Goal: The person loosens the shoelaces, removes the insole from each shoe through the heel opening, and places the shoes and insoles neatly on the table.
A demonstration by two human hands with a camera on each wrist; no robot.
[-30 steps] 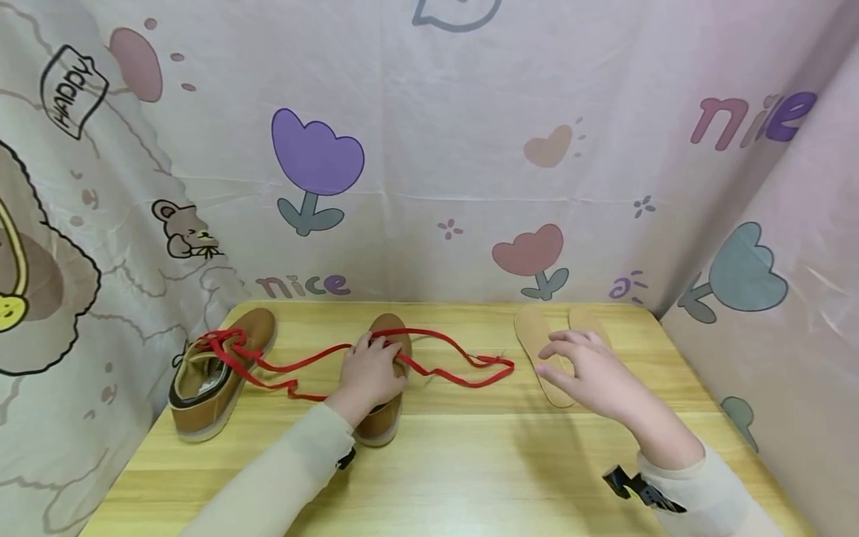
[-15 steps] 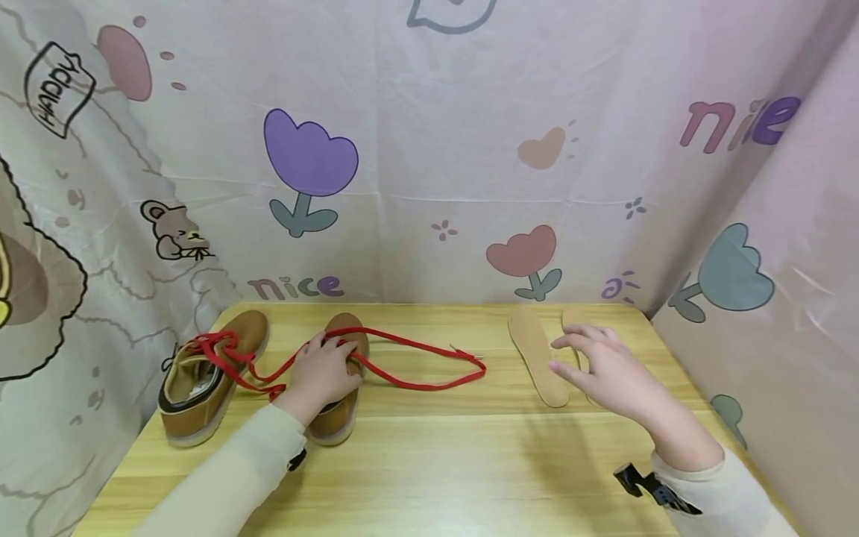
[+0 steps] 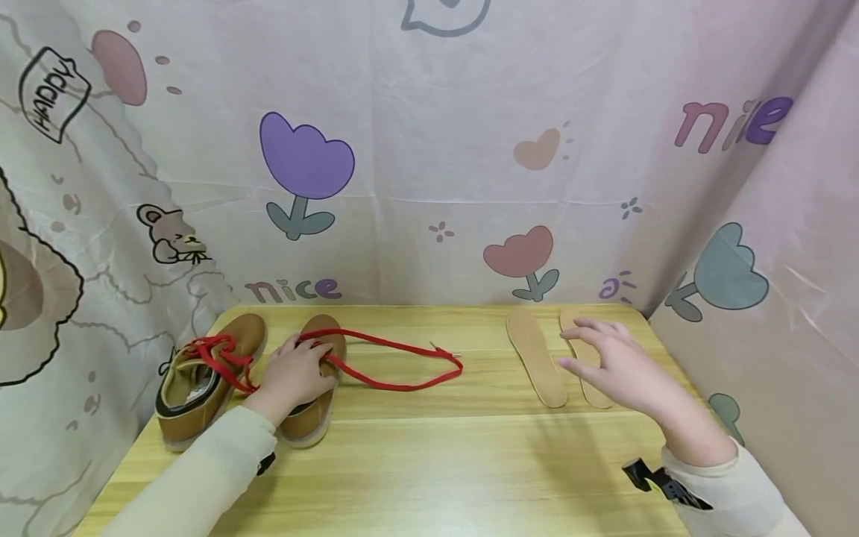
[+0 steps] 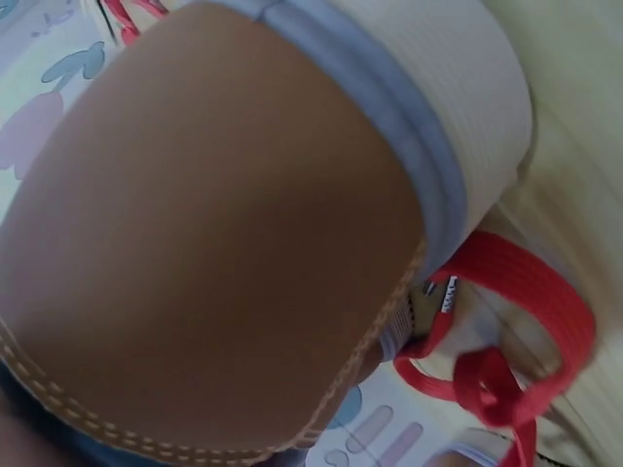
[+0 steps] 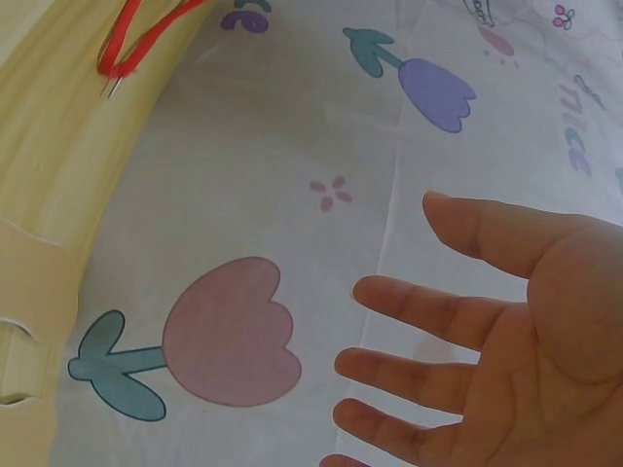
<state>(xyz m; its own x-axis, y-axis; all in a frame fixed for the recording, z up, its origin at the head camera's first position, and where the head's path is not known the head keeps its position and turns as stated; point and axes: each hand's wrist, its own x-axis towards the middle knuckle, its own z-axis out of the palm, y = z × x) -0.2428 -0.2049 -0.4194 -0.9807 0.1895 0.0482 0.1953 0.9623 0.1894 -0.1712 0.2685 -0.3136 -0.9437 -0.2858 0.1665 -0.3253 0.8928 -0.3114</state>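
My left hand (image 3: 294, 373) grips the middle of a brown leather shoe (image 3: 305, 426) standing on the table, toe pointing away; the palm side is hidden. In the left wrist view, the shoe's heel (image 4: 214, 233) fills most of the picture. From this shoe a long red shoelace (image 3: 403, 387) loops out to the right. Close on its left stands the other brown shoe (image 3: 183, 426), also red-laced. My right hand (image 3: 617, 365) hovers over two tan insoles, the left insole (image 3: 535, 358) and the right insole (image 3: 593, 391). Its fingers are spread and hold nothing.
The wooden table (image 3: 429, 477) ends at a printed cloth (image 3: 429, 171) that hangs behind it and along both sides. Black straps sit on both wrists, the right strap (image 3: 664, 485) plainer to see.
My left hand has slid its shoe leftward along the table to near the other shoe, and the red lace trails after it. My right hand has shifted slightly right.
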